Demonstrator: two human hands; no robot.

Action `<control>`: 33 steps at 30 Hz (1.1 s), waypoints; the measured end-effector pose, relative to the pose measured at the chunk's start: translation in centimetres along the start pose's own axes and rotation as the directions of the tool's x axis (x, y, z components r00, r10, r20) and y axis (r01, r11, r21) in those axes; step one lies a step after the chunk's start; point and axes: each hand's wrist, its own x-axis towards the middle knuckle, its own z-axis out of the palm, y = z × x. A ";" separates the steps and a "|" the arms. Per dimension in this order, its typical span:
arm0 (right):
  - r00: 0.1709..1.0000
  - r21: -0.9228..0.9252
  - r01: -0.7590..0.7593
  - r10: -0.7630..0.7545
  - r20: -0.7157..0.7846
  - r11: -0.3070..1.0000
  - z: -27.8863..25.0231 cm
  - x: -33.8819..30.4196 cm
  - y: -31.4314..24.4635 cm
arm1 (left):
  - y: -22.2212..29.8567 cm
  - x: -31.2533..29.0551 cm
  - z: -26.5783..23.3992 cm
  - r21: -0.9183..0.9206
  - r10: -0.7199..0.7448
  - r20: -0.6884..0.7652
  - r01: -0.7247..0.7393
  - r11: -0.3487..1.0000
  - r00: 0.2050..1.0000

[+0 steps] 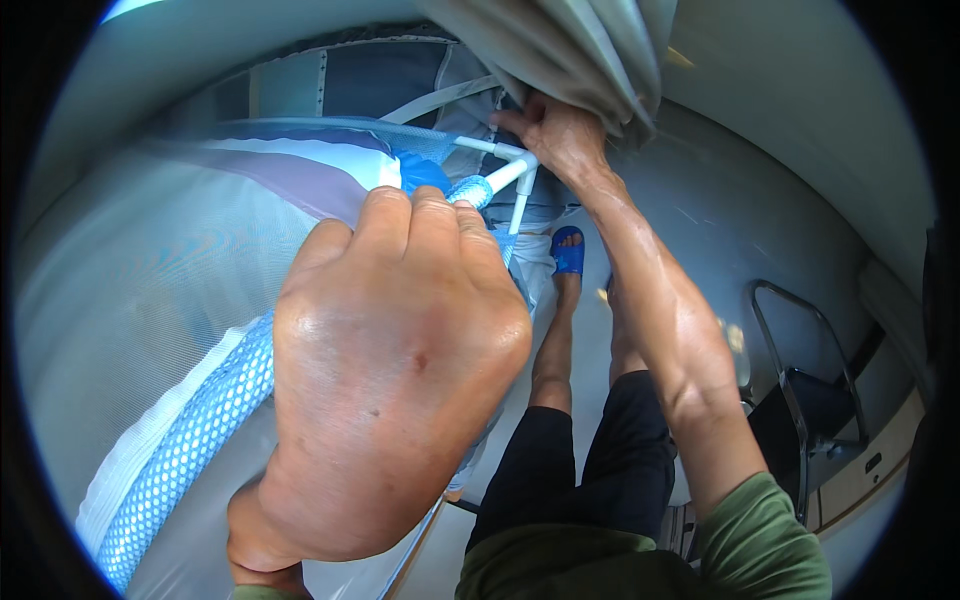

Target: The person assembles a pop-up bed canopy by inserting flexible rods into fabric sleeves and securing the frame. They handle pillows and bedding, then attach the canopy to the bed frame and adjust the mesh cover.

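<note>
My left hand (400, 350) fills the foreground, its back toward me and its fingers closed around a white tube (507, 174) sleeved in blue mesh. The tube meets other thin white tubes at a corner connector (526, 160). From that frame hangs a sheer net (150, 260) with a thick blue mesh edge (190, 440) and a white band. My right hand (565, 140) is beside the connector, thumb stretched out to the left. A grey curtain (580, 50) hangs over it and hides part of its fingers, which look apart.
Grey and dark fabric panels (385, 80) lie beyond the frame. My feet, one in a blue slipper (568, 252), stand on the grey floor (690, 200). At the right is a black step stool (800, 410) with a metal rail, near a wooden cabinet (870, 460).
</note>
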 end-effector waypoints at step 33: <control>0.973 0.527 -0.084 -0.045 0.228 0.846 -10.8 -9.3 -5.8 | -0.7 -0.2 -1.5 -0.007 0.054 0.032 -0.054 0.999 0.998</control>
